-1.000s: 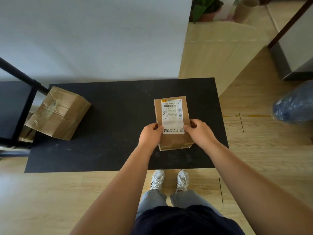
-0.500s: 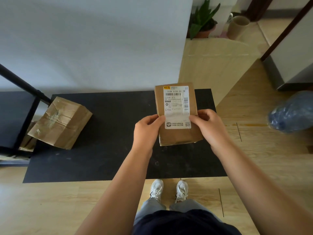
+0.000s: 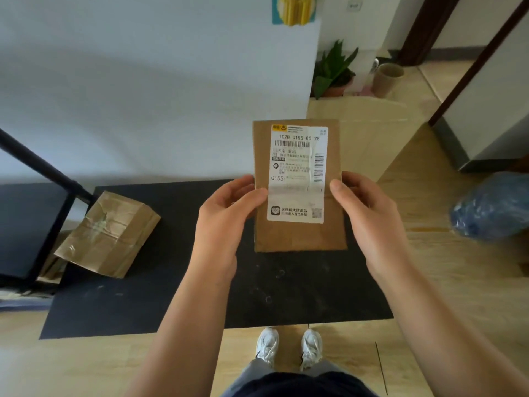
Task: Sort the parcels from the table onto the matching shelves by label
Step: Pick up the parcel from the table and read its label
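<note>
Hands, two, bare: left hand [image 3: 229, 216] and right hand [image 3: 369, 213] each clamp a side edge of the held parcel [image 3: 299, 233], thumbs on the front face, fingers hidden behind. Parcel: flat brown kraft-paper pack, rectangular, raised upright clear of the black table [image 3: 177, 299], face toward the camera. Label [image 3: 297, 173]: glossy white sticker, slightly creased, with barcodes and the code "102B G155-00 28". Step in hand, by judgement: reading the label to pick a shelf. Next move calls for matching that code to a shelf and carrying the pack there. Second parcel [image 3: 108, 233]: crumpled, taped brown paper, bulkier, lying at the table's left edge beside a black shelf frame [image 3: 37, 167], not yet sorted.
</note>
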Motion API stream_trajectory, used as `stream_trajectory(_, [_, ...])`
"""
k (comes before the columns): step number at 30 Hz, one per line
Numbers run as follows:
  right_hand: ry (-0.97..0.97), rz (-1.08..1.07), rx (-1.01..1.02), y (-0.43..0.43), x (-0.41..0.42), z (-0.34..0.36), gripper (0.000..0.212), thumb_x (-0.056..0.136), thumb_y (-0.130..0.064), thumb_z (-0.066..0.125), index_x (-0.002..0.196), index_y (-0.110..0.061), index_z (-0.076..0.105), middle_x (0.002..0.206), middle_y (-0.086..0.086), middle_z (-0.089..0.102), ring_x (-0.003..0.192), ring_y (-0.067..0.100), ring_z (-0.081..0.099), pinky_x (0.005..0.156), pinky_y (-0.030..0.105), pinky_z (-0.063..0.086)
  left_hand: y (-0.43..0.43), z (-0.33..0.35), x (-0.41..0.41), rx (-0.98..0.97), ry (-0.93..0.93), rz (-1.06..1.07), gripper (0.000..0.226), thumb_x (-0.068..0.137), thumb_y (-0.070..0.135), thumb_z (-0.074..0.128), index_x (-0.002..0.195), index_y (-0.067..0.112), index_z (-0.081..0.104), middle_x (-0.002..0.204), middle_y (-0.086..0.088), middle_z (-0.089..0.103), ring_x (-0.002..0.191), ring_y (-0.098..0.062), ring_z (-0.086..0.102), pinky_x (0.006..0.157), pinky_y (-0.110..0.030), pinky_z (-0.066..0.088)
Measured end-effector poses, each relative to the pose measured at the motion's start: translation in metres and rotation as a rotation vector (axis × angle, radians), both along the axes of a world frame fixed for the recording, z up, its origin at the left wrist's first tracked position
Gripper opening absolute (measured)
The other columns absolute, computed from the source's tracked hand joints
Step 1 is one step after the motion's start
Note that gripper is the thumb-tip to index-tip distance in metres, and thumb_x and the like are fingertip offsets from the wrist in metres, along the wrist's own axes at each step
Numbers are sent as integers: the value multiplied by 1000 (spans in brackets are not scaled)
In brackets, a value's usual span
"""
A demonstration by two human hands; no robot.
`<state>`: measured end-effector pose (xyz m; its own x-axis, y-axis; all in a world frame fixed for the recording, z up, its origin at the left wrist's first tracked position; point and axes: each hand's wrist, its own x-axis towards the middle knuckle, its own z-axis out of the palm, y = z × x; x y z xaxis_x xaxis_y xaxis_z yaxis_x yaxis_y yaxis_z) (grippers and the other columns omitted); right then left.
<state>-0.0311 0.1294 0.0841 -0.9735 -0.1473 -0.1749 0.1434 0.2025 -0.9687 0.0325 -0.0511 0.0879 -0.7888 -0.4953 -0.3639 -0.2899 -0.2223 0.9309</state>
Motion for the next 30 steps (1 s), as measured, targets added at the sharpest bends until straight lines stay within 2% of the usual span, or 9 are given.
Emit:
stream_trajectory(4, [43,-8,-25,-2,3,7,30,91,-40,62,119,-30,66,98,-10,74,85,-3,70,61,11,52,0,6,-1,-21,17,-12,32,84,28,75,116,25,71,99,7,79,94,-11,76,91,-38,58])
stream_trajectory(9, [137,-20,-34,-1,2,13,25,93,-36,61,119,-34,63,97,-14,74,92,0,69,81,25,54,4,16,-1,-44,73,-34,32,84,27,75,116,26,73,99,11,79,94,-8,75,88,-33,58])
stream_trajectory(12, [145,1,-93,-1,4,16,34,96,-29,57,131,-30,59,105,-12,73,98,2,69,86,32,55,5,21,-2,-96,126,-53,39,83,25,76,121,26,71,102,11,79,95,-5,74,81,-25,61])
stream_trajectory(15, [167,-9,-143,-1,7,19,37,98,-20,55,134,-27,56,109,-14,72,102,3,68,86,33,55,4,25,-3,-169,165,-71,46,80,27,78,125,28,69,109,11,77,100,-3,72,78,-16,59])
stream_trajectory(22, [272,-3,-125,0,9,27,39,94,-10,59,126,-30,54,107,-24,70,101,-6,65,75,15,54,-3,32,-3,-223,250,-153,56,69,38,76,124,33,70,114,11,74,105,-5,71,80,-23,60])
stream_trajectory(26, [312,-23,-145,1,11,30,40,91,-1,58,126,-20,54,106,-21,69,100,-3,65,72,15,54,-6,36,-3,-229,278,-180,53,67,40,76,120,34,70,117,9,73,108,-9,70,87,-36,61])
stream_trajectory(30, [339,-30,-159,0,15,35,38,90,0,59,125,-16,54,106,-17,70,101,0,66,74,17,54,-11,41,-3,-235,297,-191,54,66,39,76,119,33,71,115,8,74,107,-10,71,85,-34,61])
